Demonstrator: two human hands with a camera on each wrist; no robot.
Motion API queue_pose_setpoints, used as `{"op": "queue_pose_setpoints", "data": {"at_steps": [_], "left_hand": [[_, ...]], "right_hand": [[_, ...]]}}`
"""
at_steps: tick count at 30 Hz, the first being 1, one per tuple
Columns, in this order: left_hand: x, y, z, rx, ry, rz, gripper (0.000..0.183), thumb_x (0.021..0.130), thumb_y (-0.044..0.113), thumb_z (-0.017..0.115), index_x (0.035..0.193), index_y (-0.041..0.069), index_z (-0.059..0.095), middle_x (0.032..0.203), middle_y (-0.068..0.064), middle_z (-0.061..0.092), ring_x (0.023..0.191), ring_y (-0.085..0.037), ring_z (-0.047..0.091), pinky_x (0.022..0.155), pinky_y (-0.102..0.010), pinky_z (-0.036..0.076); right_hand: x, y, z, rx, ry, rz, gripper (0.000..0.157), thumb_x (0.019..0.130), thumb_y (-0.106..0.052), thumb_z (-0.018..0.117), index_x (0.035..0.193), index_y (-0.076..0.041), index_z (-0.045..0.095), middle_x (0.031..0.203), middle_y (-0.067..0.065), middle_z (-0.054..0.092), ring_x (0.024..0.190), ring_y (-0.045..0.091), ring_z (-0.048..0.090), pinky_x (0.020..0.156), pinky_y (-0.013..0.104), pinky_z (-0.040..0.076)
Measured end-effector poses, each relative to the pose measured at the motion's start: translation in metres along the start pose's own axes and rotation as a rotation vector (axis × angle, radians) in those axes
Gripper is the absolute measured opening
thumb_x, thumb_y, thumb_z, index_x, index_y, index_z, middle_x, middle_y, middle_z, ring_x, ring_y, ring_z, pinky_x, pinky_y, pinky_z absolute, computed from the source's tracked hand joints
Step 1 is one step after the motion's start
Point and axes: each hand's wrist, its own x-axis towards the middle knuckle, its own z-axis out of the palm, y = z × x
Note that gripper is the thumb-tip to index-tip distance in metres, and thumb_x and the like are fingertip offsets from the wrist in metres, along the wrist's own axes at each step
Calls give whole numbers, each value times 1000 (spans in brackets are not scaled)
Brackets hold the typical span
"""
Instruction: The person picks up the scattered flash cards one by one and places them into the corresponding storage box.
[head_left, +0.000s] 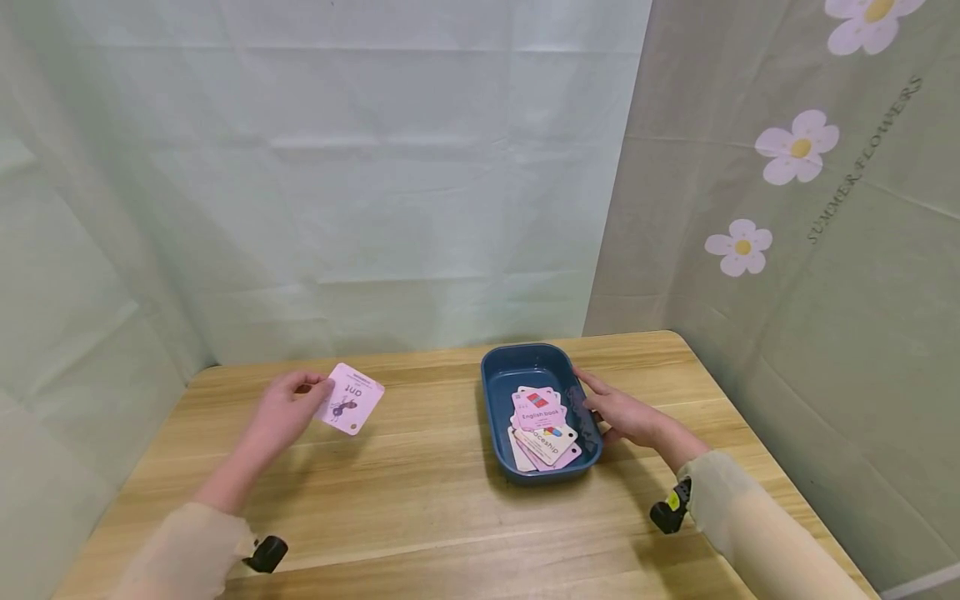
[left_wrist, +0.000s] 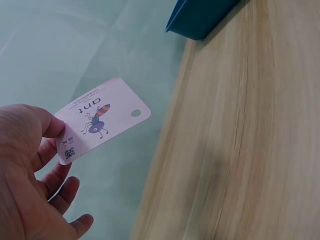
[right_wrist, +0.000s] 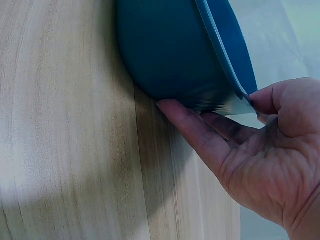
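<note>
My left hand [head_left: 288,408] pinches a pink flash card [head_left: 351,400] between thumb and fingers, held above the table's left part. The card carries the word "ant", an ant picture and a punched hole in one corner; the left wrist view shows its other fingers [left_wrist: 65,195] loosely bent below it. A dark blue plastic bin [head_left: 498,421] stands right of the middle, its outer wall [right_wrist: 165,50] filling the top of the right wrist view. My right hand [head_left: 626,414] holds the bin's right side, fingers along the outer wall and a fingertip at the rim.
Inside the bin lies a loose pile of flash cards [head_left: 538,417], with "English book" on top and a partly covered "spaceship" card [head_left: 551,446] below. The wooden table [head_left: 420,517] meets a pale cloth curtain [head_left: 375,167] at the back and a flowered curtain [head_left: 847,333] at the right.
</note>
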Motion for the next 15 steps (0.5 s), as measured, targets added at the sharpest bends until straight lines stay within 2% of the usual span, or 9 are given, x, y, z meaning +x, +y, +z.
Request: {"op": "queue_pose_setpoints", "data": {"at_steps": [7,15], "left_hand": [[5,10,12,-58,5,12,42,93,41,52,105,1,62,107,-17,55,98,-28,49,72,-35,43],[8,19,21,-79,-8,-3,45,92,43,52,108,2,61,113,-18,51,104,-30,47,79,-40,41]], "right_hand": [[0,1,0,1,2,-5,61,98,-17,39,148,-37,9,153,6,6,110,34,49,71,47,52],[1,1,0,-13,5,-3,60,99,-18,37,147,-39,11,153,6,8,113,35,45,72,48,52]]}}
